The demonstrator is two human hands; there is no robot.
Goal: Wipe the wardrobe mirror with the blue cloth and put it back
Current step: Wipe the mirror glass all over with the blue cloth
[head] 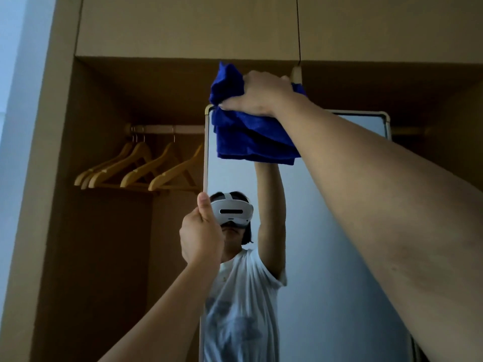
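Tall framed wardrobe mirror, long axis upright, inside a brown wooden wardrobe. Crumpled blue cloth at the mirror's top left corner, hanging down over the glass, gripped by right hand. Left hand curled round the mirror's left edge. Wooden hangers on a rail left of the mirror.

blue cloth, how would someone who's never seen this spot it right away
Find the tall framed mirror in the open wardrobe. At its top left corner the right hand grips the blue cloth, bunched. It is the only vivid blue thing; the hangers beside it are wood.
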